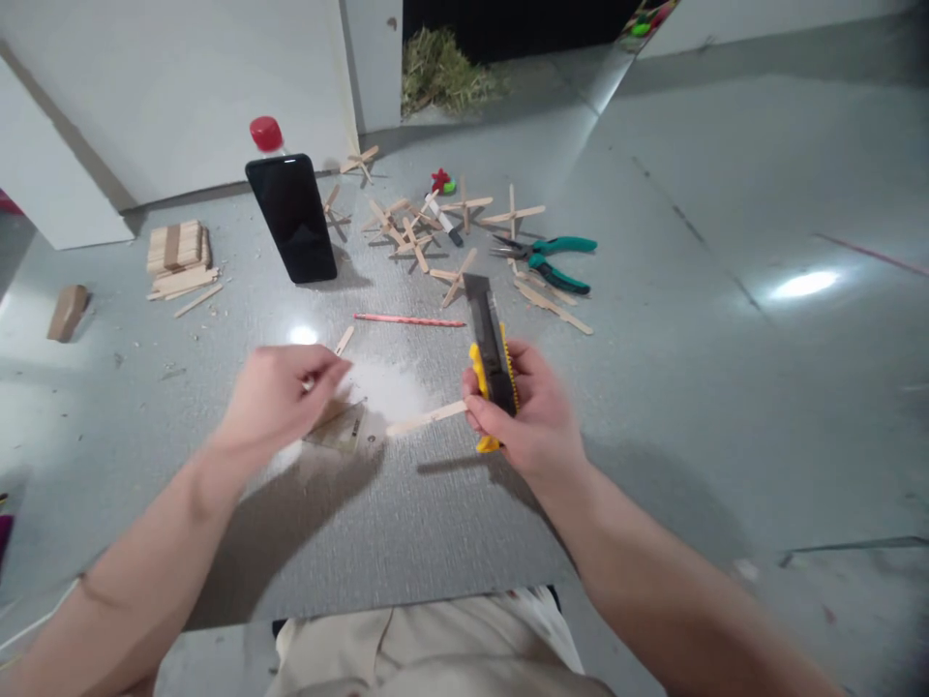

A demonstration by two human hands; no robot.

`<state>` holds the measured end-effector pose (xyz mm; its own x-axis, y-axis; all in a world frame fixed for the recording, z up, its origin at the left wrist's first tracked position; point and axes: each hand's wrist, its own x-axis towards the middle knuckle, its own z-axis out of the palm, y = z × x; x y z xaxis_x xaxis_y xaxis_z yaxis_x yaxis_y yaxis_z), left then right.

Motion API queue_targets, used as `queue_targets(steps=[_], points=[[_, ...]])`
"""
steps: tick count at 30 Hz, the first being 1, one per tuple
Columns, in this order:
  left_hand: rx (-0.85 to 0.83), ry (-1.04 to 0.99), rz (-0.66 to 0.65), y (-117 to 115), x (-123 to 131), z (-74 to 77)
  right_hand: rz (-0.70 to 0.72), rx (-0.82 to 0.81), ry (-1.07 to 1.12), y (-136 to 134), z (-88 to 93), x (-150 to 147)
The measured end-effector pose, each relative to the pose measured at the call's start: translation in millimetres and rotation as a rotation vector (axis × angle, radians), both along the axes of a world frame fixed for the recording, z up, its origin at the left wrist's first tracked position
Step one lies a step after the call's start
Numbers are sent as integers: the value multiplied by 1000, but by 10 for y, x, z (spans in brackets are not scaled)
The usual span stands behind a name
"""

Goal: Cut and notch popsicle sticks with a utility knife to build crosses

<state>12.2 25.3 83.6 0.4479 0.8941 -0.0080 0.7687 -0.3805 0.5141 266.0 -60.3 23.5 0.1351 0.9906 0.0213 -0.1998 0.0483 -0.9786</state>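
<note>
My right hand [533,411] is closed around a yellow-and-black utility knife [494,363], its wide dark blade pointing up and away from me. Between the thumb and fingers of that same hand is a wooden craft stick [428,419], reaching out to the left. My left hand [283,392] hovers left of the stick with its fingers drawn together; a small pale bit shows at them, too blurred to name. Just below those fingers lies a flat, see-through piece [338,431] on the table. Another craft stick [345,340] lies beyond the left hand.
A red-capped bottle [266,134] stands behind an upright phone [294,221]. Stacked sticks [178,247] lie at left, near a brown block [69,312]. Several crossed-stick pieces [410,237], a pencil [410,320] and green-handled pliers [555,259] lie beyond my hands.
</note>
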Motion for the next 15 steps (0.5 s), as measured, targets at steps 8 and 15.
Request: queue_targets(steps=[8, 15], points=[[-453, -269, -248, -263, 483, -43, 79, 93, -117, 24, 83, -29], [-557, -369, -208, -273, 524, -103, 34, -42, -4, 52, -15, -58]])
